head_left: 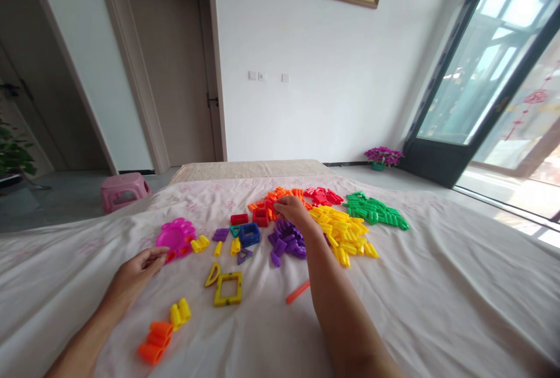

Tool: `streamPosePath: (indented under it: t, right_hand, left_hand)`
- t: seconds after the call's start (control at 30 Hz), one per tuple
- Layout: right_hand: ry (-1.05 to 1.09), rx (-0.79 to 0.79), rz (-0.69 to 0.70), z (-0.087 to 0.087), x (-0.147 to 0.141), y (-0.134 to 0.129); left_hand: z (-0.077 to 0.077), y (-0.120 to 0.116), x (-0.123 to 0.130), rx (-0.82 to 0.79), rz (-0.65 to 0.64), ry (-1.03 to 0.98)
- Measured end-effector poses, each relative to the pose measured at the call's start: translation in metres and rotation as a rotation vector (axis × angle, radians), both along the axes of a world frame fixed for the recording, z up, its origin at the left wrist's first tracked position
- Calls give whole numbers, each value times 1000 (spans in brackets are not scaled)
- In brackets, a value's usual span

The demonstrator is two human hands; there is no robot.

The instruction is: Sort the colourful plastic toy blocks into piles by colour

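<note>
My left hand (145,262) is at the lower edge of a magenta flower-shaped tray (175,234), its fingers closed at the rim. Orange-red pieces (171,256) sit in the tray's small cups beside the fingertips. My right hand (292,209) reaches forward to a pile of orange plastic blocks (276,193). Its fingers are pinched together over that pile's near side, and what lies between them is hidden. Close to this hand are a red square frame (261,217), a heap of purple blocks (286,239) and a heap of yellow blocks (343,227).
Red blocks (322,196) and green blocks (376,210) lie farther back. A blue frame (249,234), a yellow square frame (228,289) and an orange stick (297,292) lie on the cloth (420,284). Joined orange tubes (156,343) are at the near left. A pink stool (125,190) stands beyond.
</note>
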State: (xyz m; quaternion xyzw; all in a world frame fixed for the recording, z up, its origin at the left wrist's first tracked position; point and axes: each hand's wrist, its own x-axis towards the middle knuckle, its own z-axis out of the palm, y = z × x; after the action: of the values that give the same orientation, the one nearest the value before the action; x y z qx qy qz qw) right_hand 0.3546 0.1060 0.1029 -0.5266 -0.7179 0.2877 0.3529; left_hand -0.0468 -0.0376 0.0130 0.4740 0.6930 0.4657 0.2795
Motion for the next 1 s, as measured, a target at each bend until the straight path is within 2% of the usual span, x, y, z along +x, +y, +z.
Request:
streamPosePath:
  t: [0.13, 0.23, 0.4, 0.63, 0.73, 0.83, 1.0]
  right_hand:
    - [-121, 160, -86, 19, 0, -12]
    - [-91, 202, -62, 23, -2, -18]
    - [0, 172, 0, 16, 18, -16]
    - [373, 126, -217, 10, 80, -18]
    - [459, 119, -278, 0, 88, -18]
    - [453, 162, -325, -8, 90, -14]
    - [505, 245, -427, -12, 109, -7]
  left_hand:
    - [1, 0, 0, -19, 6, 17]
    - [2, 0, 0, -33, 25, 50]
    - [3, -1, 1, -71, -11, 166]
    - [5, -2, 5, -95, -47, 220]
    - [6, -3, 7, -88, -40, 217]
    - [7, -5, 9, -82, -43, 216]
    - [10, -5, 11, -48, -19, 246]
